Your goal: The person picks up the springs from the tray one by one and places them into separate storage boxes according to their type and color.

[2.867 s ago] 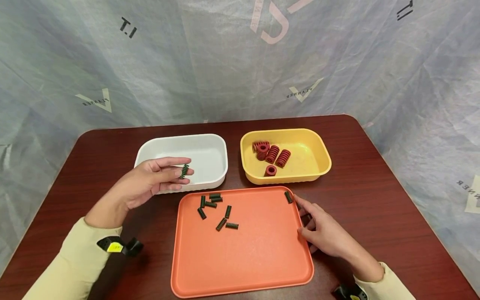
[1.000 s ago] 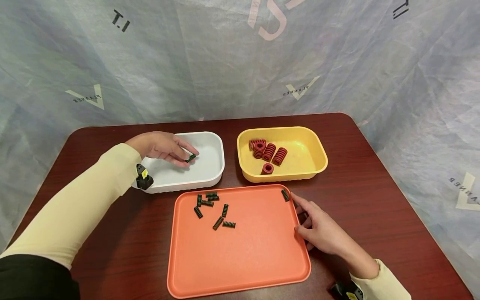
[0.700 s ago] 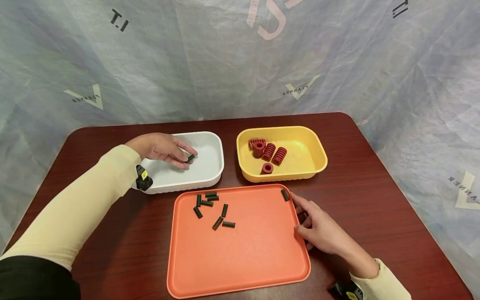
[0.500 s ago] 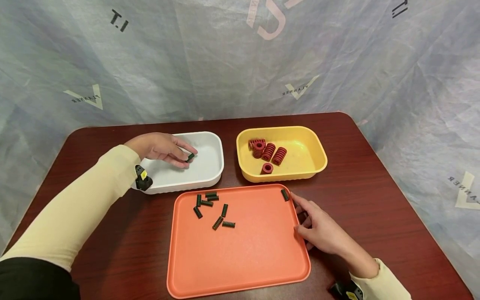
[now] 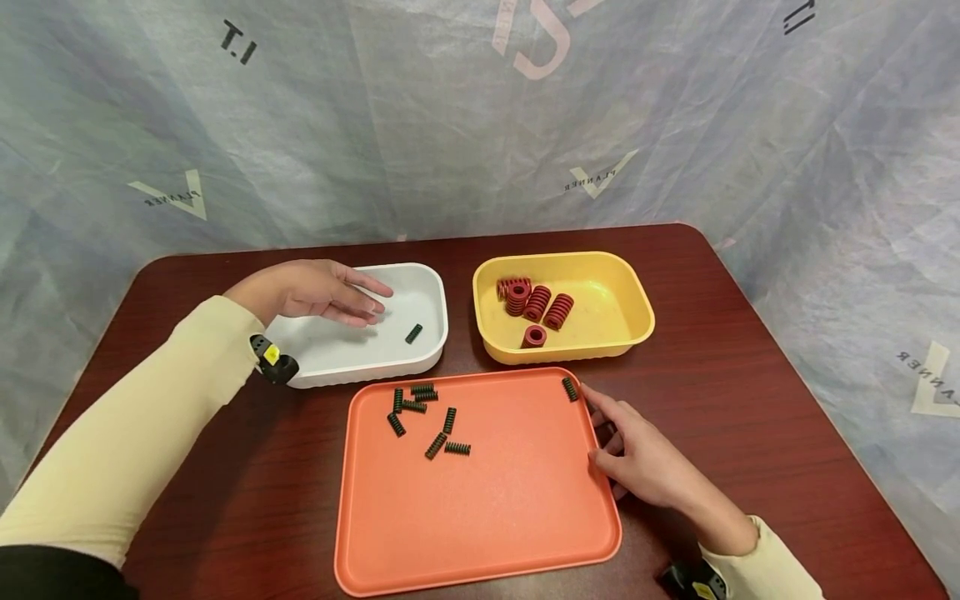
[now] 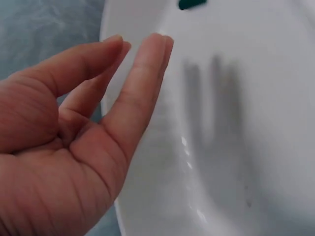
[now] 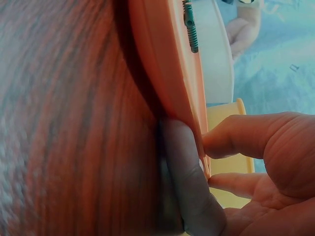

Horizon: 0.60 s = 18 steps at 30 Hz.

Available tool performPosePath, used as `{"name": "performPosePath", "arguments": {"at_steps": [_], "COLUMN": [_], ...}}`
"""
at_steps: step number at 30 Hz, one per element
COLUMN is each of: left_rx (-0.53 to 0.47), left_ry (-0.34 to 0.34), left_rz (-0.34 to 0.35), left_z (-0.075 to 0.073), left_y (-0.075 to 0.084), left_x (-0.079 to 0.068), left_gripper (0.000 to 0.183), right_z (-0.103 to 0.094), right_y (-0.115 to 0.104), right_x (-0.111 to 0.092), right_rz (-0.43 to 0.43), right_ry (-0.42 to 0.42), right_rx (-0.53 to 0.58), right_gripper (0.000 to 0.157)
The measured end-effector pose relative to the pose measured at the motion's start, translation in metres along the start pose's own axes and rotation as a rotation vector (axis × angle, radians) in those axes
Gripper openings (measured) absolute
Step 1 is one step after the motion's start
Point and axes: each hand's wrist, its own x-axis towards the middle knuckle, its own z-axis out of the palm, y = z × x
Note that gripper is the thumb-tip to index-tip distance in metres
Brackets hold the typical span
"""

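Note:
My left hand (image 5: 318, 292) is over the white bin (image 5: 442, 321), fingers extended and holding nothing. To the right of its fingertips a small dark green coil spring (image 5: 414, 333) lies on the bin floor; its end (image 6: 192, 4) shows at the top of the left wrist view. An orange tray (image 5: 480, 525) carries several more green springs (image 5: 437, 445), mostly grouped at its upper left, with one spring (image 5: 570, 389) in the upper right corner. My right hand (image 5: 637, 454) pinches the tray's right rim, thumb and fingers on either side of it in the right wrist view.
Behind the tray on the right stands a yellow bin (image 5: 645, 321) with several thick red springs (image 5: 558, 312) toward its left side. Everything rests on a dark wooden table (image 5: 750, 417), with a grey sheet (image 5: 450, 125) hanging behind.
The left hand carried a green spring from above the near edge of the white bin into it, let it go there, and has drawn slightly left. The right hand keeps its hold.

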Motion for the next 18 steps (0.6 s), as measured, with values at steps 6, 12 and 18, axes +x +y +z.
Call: {"name": "performPosePath", "arguments": {"at_steps": [6, 12, 18], "left_rx": [0.023, 0.023, 0.036], "left_ry": [0.001, -0.030, -0.028], "left_rz": [0.129, 0.248, 0.302], "left_z": [0.016, 0.039, 0.060], "left_y": [0.004, -0.001, -0.015], "left_x": [-0.022, -0.041, -0.053], "left_gripper": [0.057, 0.052, 0.047], "right_z": [0.000, -0.001, -0.001], "right_y": [0.001, 0.001, 0.001], "right_x": [0.000, 0.000, 0.000], "right_rz": [-0.005, -0.005, -0.010], "right_ry": [-0.005, -0.012, -0.010], "right_rx": [0.015, 0.023, 0.023], "right_gripper": [0.084, 0.084, 0.084]}}
